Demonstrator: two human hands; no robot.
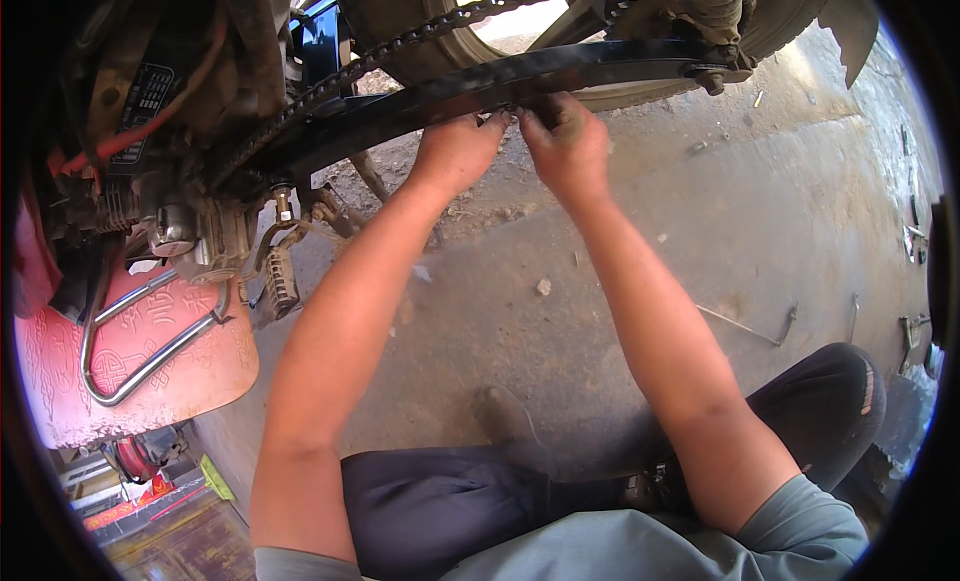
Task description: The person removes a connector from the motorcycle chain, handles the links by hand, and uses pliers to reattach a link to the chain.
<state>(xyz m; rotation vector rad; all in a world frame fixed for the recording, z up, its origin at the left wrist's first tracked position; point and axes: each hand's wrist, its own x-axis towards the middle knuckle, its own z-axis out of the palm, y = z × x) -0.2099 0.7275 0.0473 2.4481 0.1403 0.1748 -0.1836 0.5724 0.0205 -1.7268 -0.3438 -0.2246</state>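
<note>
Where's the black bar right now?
Head view, upper centre: the long black bar slants just below the chain in the picture, with the left hand and right hand at its lower edge.

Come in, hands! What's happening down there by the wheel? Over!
Left hand and right hand close together at lower edge of black bar. Anything pinched: too small to tell. Chain above bar, clear of both hands.
</note>
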